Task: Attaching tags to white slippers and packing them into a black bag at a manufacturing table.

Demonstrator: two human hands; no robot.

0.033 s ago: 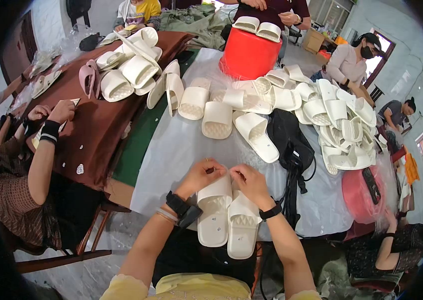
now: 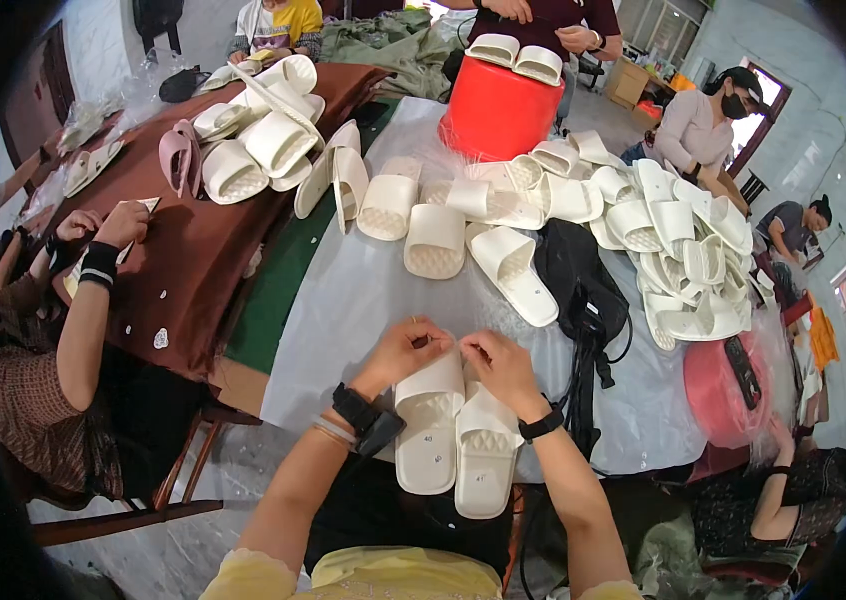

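Note:
Two cream slide slippers lie side by side at the near table edge, soles partly overhanging it. The left slipper (image 2: 428, 445) and the right slipper (image 2: 486, 470) carry small dark marks on their footbeds. My left hand (image 2: 411, 350) is closed in a pinch above the far end of the left slipper. Close beside it, my right hand (image 2: 499, 368) pinches too, over the far end of the right slipper. Whatever sits between the fingertips is too small to make out. Each wrist wears a dark band; a dark device hangs at the left one.
Beyond my hands lie loose cream slippers (image 2: 435, 240) and a large heap of them (image 2: 678, 235). A black bag (image 2: 578, 280) rests right of centre. A red tub (image 2: 498, 105) bears two slippers; a pink roll (image 2: 723, 390) stands right. Co-workers sit around, one at a brown table (image 2: 193, 255).

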